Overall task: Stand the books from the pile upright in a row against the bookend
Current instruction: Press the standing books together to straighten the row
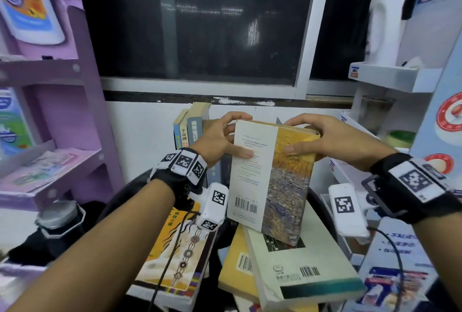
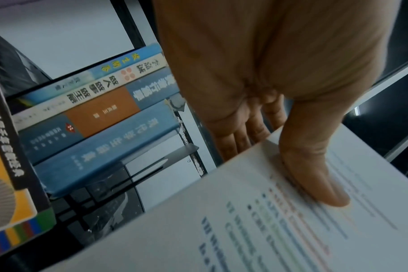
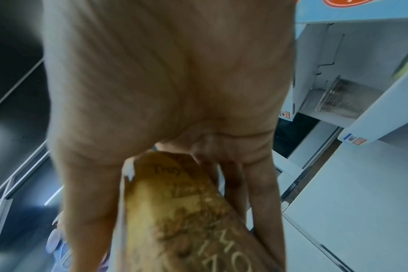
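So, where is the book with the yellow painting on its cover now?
In the head view the book is at centre, held by both hands above the pile, right of the standing books.

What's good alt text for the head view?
Both hands, left hand and right hand, hold a yellow-covered book upright, back cover facing the camera, above a pile of books. Behind the left hand, a few books stand by the wall.

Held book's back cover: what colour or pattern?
The held book has a white text panel beside a yellow and purple painted field; clearest in the head view.
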A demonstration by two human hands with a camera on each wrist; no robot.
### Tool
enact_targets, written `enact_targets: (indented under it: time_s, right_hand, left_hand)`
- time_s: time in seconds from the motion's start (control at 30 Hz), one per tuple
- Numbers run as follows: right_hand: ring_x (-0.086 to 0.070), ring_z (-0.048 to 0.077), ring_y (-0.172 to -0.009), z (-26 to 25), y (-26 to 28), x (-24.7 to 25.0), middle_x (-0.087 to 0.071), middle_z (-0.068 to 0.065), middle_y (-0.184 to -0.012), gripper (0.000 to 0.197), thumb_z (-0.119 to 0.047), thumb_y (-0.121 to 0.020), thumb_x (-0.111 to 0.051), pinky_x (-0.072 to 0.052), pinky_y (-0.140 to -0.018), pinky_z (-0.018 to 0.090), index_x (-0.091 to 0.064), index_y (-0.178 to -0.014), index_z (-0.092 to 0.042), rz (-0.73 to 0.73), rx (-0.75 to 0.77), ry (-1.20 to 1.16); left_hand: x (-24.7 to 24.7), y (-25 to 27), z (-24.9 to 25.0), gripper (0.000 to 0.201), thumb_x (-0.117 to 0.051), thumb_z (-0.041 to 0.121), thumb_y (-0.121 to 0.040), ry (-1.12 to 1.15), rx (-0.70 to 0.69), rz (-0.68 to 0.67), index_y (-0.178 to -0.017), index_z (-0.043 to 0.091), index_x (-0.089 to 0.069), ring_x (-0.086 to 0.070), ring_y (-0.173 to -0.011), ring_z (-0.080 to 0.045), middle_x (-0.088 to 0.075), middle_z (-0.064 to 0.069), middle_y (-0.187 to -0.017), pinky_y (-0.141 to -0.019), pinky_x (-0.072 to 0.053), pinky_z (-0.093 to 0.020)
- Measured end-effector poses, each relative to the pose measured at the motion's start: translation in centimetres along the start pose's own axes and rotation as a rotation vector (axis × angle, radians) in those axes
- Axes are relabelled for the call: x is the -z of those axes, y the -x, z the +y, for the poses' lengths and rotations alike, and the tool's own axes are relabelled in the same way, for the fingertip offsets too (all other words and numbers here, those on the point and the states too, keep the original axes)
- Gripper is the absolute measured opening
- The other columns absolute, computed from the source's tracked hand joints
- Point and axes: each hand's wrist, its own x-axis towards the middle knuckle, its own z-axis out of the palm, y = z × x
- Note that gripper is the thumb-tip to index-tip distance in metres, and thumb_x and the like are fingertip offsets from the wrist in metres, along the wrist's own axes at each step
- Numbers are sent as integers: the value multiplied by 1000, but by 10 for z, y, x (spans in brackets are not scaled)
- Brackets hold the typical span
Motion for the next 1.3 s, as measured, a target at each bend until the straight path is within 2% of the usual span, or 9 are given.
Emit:
enact_targets:
  time_s: [0.13, 0.3, 0.43, 0.57, 0.7, 0.87, 1.0, 1.1, 1.3]
  right_hand:
    - [-73, 10, -76, -8, -1, -6, -68, -7, -103, 55, -23, -72, -84, -56, -55, 23, -59, -119, -36, -45, 26, 82]
    - [-70, 13, -91, -4, -10, -21, -72, -7, -104, 51, -30, -67, -87, -56, -88, 42, -68, -114, -32, 189, 68, 106]
    - [-69, 10, -85, -7, -18, -33, -71, -4, -102, 50, -29, -68, -87, -55, -74, 24, -68, -115, -28, 313, 63, 87]
    - [-66, 15, -92, -13, -32, -40, -67, 0, -110, 55, -29, -71, -85, -51, -72, 22, -65, -123, -22, 413, 81, 107]
    - [-62, 16, -99, -17, -47, -40, -67, 0, -108, 52, -31, -72, -84, -48, -75, 20, -67, -120, -20, 547, 90, 90]
    - [-64, 17, -100, -29, -64, -33, -68, -1, -106, 54, -35, -68, -84, -55, -89, 38, -68, -118, -20, 643, 79, 4]
    - [-61, 17, -105, -41, -75, -27, -65, -5, -101, 49, -31, -71, -83, -53, -90, 36, -69, -116, -20, 691, 93, -7]
    - [-61, 10, -91, -47, -83, -23, -63, -7, -98, 49, -27, -73, -83, -51, -80, 27, -67, -119, -17, 700, 104, -29]
    - [-68, 12, -84, -54, -96, -11, -70, -7, -92, 50, -33, -63, -85, -60, -78, 39, -71, -109, -18, 771, 67, -134]
  left_hand:
    - [6, 0, 3, 68, -77, -14, -61, -7, 3, -44, -115, 19, -52, -66, -104, -27, -66, -10, -111, -84, -57, -47]
    - [15, 1, 4, 67, -75, -9, -71, -119, 3, 16, -126, 20, -51, -66, -101, -15, -67, -4, -112, -80, -58, -29]
    - [30, -5, 4, 50, -73, 7, -81, -221, -35, 225, -126, 16, -54, -61, -110, -16, -65, -3, -118, -87, -53, -23]
    - [49, -7, 3, 42, -69, 19, -85, -461, -95, 499, -125, 19, -58, -56, -104, -7, -61, 4, -125, -70, -38, -4]
    - [62, -12, 1, 42, -69, 25, -83, -666, -93, 590, -124, 20, -58, -52, -100, -9, -59, 2, -126, -80, -40, -18]
    - [68, -25, -8, 52, -68, 35, -83, -886, -84, 564, -129, 15, -56, -56, -114, -24, -59, -6, -130, -96, -42, -33]
    - [76, -39, -22, 59, -63, 46, -84, -996, -37, 524, -133, 15, -52, -52, -118, -26, -59, -8, -129, -101, -40, -39]
    - [80, -46, -31, 57, -61, 48, -85, -1035, -32, 533, -128, 12, -53, -52, -115, -28, -60, -9, -123, -100, -40, -41]
    - [87, -56, -48, 63, -61, 55, -81, -1078, -33, 590, -125, 12, -52, -51, -115, -27, -58, -7, -125, -98, -37, -39]
